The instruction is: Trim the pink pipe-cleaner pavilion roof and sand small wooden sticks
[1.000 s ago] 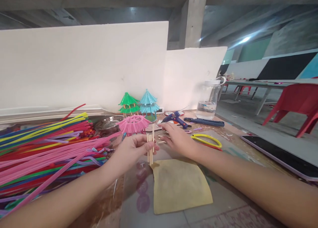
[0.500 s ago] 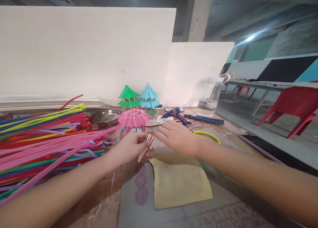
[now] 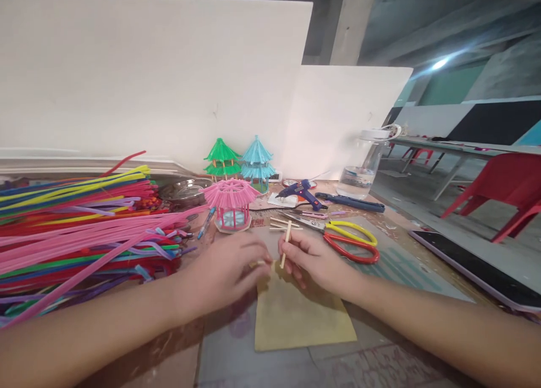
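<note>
My right hand (image 3: 315, 258) pinches a short wooden stick (image 3: 286, 244) upright between thumb and fingers. It hovers over the top edge of a yellow sheet (image 3: 304, 323) that looks like sandpaper. To its left, my left hand (image 3: 230, 270) has its thumb and fingers apart, and I see nothing between them. A few more wooden sticks (image 3: 279, 226) lie on the mat just beyond. Behind my hands stands a small pavilion with a pink pipe-cleaner roof (image 3: 230, 195). Scissors (image 3: 351, 242) with yellow and red handles lie beside my right hand.
Bundles of coloured pipe cleaners (image 3: 84, 236) fill the left side. Green (image 3: 222, 158) and blue (image 3: 257, 161) pavilions stand behind. A glue gun (image 3: 304, 194), blue-handled tool (image 3: 353, 202), water bottle (image 3: 359, 165) and metal bowl (image 3: 188, 191) sit at the back. A phone-like dark tablet (image 3: 473, 267) lies right.
Several sticks were in my left hand; now they lie on the mat and one stick is in my right hand. The right hand has drawn back, uncovering the scissors.
</note>
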Tool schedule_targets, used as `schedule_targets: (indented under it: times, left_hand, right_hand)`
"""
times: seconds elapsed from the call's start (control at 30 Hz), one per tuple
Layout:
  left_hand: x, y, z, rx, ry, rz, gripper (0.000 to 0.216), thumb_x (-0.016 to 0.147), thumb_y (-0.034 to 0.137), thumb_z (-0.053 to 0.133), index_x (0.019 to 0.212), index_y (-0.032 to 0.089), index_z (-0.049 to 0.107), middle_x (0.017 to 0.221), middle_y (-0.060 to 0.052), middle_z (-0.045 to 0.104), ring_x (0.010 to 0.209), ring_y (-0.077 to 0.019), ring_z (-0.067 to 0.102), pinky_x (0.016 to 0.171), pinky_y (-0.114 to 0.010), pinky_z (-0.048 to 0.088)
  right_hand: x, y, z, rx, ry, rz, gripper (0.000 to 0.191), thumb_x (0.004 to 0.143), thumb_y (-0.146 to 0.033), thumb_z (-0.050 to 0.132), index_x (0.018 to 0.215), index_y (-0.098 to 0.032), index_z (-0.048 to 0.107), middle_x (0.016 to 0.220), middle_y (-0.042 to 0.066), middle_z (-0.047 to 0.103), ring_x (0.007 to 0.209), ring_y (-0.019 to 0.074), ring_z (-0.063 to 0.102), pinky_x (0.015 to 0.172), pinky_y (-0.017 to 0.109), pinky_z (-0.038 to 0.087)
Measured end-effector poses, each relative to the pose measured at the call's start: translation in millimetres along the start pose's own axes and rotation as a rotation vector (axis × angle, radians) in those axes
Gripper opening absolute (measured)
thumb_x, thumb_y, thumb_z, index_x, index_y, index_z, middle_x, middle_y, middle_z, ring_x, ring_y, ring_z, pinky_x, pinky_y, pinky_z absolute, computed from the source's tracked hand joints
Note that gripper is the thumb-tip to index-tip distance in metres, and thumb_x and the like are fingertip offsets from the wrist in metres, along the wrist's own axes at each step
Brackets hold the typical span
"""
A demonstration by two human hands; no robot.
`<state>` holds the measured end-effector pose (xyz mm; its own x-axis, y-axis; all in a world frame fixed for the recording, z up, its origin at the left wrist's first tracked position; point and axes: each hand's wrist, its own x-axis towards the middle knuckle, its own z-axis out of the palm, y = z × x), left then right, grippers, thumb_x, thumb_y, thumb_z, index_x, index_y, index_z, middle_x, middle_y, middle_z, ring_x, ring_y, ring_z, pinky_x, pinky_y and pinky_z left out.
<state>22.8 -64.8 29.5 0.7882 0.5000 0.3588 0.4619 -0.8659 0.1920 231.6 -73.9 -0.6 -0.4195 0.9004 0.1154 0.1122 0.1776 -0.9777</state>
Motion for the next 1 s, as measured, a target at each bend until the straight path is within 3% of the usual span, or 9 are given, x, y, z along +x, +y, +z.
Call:
schedule_targets:
  times: [0.07, 0.3, 0.43, 0.57, 0.73, 0.87, 1.0]
  left_hand:
    - [-10.5, 13.7, -1.3, -0.096, -0.11, 0.087, 0.016, 0.093, 0.024, 0.053, 0.096, 0.019, 0.068, 0.103, -0.007, 0.07, 0.095, -0.02, 0.066, 0.083, -0.029, 0.052]
    - [-28.7, 17.2, 6.7, -0.092, -0.099, 0.084, 0.018, 0.09, 0.025, 0.057, 0.104, 0.018, 0.066, 0.112, -0.009, 0.069, 0.102, -0.0242, 0.065, 0.09, -0.036, 0.051]
    - [-25.6, 14.8, 7.4, -0.065, -0.123, 0.072, 0.021, 0.089, 0.027, 0.057, 0.107, 0.019, 0.066, 0.113, -0.01, 0.067, 0.099, -0.0242, 0.064, 0.087, -0.035, 0.051]
    - [-23.8, 15.8, 6.7, -0.045, -0.138, 0.087, 0.018, 0.09, 0.027, 0.056, 0.099, 0.017, 0.069, 0.104, -0.009, 0.066, 0.092, -0.0228, 0.064, 0.083, -0.034, 0.05]
    - [-23.0, 16.5, 6.2, -0.04, -0.121, 0.094, 0.018, 0.09, 0.027, 0.056, 0.099, 0.018, 0.069, 0.103, -0.007, 0.067, 0.09, -0.0215, 0.065, 0.08, -0.032, 0.05]
    - [-21.9, 15.7, 6.0, 0.006, -0.139, 0.101, 0.015, 0.089, 0.025, 0.055, 0.091, 0.019, 0.069, 0.092, -0.006, 0.065, 0.083, -0.0204, 0.063, 0.074, -0.031, 0.05]
    - [-22.3, 13.7, 6.3, 0.011, -0.135, 0.107, 0.02, 0.092, 0.028, 0.052, 0.1, 0.018, 0.067, 0.103, -0.008, 0.065, 0.091, -0.0213, 0.063, 0.08, -0.032, 0.05]
  right_hand:
    - [9.5, 1.0, -0.3, -0.012, 0.005, -0.002, 0.044, 0.082, -0.062, 0.057, 0.077, -0.02, 0.045, 0.06, -0.006, 0.053, 0.038, 0.0059, 0.043, 0.037, 0.019, 0.033]
    - [8.6, -5.3, -6.1, -0.273, 0.044, -0.163, 0.032, 0.084, -0.048, 0.059, 0.074, -0.021, 0.046, 0.058, -0.005, 0.05, 0.05, 0.0101, 0.045, 0.048, 0.022, 0.034]
    - [-9.6, -9.7, -0.5, -0.483, -0.087, -0.225, 0.027, 0.092, -0.039, 0.051, 0.073, -0.02, 0.051, 0.061, -0.001, 0.057, 0.056, 0.0128, 0.05, 0.054, 0.024, 0.036]
    - [-12.8, -11.9, 0.7, -0.62, -0.219, -0.31, 0.022, 0.094, -0.029, 0.05, 0.075, -0.02, 0.057, 0.072, 0.002, 0.065, 0.064, 0.0137, 0.056, 0.062, 0.025, 0.039]
    - [-9.8, -13.4, -1.0, -0.768, -0.098, -0.335, 0.021, 0.094, -0.022, 0.051, 0.073, -0.019, 0.057, 0.066, 0.001, 0.063, 0.061, 0.0143, 0.055, 0.06, 0.024, 0.038]
    - [-11.5, -15.8, 3.8, -0.736, -0.305, -0.424, 0.019, 0.094, -0.021, 0.052, 0.076, -0.019, 0.059, 0.074, 0.002, 0.068, 0.068, 0.0139, 0.06, 0.065, 0.023, 0.042]
    - [-9.3, -15.1, 3.6, -0.871, -0.101, -0.355, 0.019, 0.093, -0.017, 0.054, 0.075, -0.018, 0.059, 0.069, 0.002, 0.066, 0.064, 0.0142, 0.058, 0.061, 0.023, 0.039]
